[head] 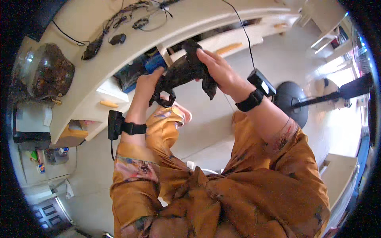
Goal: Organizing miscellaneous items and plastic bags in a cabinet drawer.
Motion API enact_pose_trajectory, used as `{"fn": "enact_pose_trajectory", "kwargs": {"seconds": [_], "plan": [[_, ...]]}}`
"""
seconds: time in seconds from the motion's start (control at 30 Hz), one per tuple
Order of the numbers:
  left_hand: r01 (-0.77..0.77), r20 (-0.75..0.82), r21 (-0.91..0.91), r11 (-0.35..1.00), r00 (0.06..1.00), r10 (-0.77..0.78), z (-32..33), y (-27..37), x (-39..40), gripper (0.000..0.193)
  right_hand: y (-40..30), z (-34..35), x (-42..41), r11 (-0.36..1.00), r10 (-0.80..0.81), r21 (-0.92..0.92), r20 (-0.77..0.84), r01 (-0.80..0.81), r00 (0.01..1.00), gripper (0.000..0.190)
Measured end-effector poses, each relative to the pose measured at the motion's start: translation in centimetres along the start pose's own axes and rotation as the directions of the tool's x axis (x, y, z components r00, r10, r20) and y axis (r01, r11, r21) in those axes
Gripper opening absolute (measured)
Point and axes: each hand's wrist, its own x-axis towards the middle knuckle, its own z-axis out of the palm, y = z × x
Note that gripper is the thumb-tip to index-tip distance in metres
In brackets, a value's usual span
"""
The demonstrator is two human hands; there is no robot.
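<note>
Between my hands is a glossy, irregular black object [181, 73], possibly crumpled plastic; its exact kind cannot be told. My left hand [151, 81] grips its lower left end, where looped black parts hang down. My right hand [218, 70] holds the right end, with the thumb near its top and another black part hanging below the palm. The object is held above the floor, in front of an open drawer [114, 90]. A blue packet [154, 61] and dark items lie inside that drawer. Black straps with small boxes circle both forearms.
Tangled black cables [119, 20] and a large glass jar [50, 71] with a brass tap stand on the white desk [86, 68]. A second open drawer [238, 44] juts out on the right. Right of me is a round black stand base [288, 102]. Black wires trail from the wrist boxes.
</note>
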Motion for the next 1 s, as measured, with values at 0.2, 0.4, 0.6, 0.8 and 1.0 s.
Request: {"fn": "enact_pose_trajectory", "kwargs": {"seconds": [0.2, 0.4, 0.6, 0.8, 1.0], "plan": [[-0.193, 0.316, -0.136, 0.972, 0.921, 0.227, 0.7, -2.6, -3.7, 0.032, 3.3, 4.4, -2.9, 0.808, -0.340, -0.530, -0.067, 0.255, 0.938, 0.046], [-0.036, 0.404, -0.473, 0.881, 0.879, 0.252, 0.1, -1.8, -4.7, 0.032, 4.8, 4.5, -3.5, 0.593, -0.445, -0.769, -0.067, 0.238, 0.893, 0.045], [0.078, 0.322, -0.530, 0.845, 0.940, 0.115, 0.9, -3.3, -3.5, 0.028, 4.0, 5.7, -3.1, 0.726, -0.319, -0.598, 0.145, 0.340, 0.937, 0.048], [0.025, 0.143, -0.725, 0.688, 0.983, 0.115, 1.7, -2.5, -1.2, 0.021, 3.2, 2.7, 0.3, 0.919, -0.124, -0.391, -0.162, 0.052, 0.979, 0.023], [0.073, 0.229, -0.841, 0.535, 0.945, 0.232, 3.1, -1.5, -0.1, 0.026, 3.6, 1.6, 2.2, 0.994, -0.039, -0.110, -0.292, 0.007, 0.956, 0.016]]}}
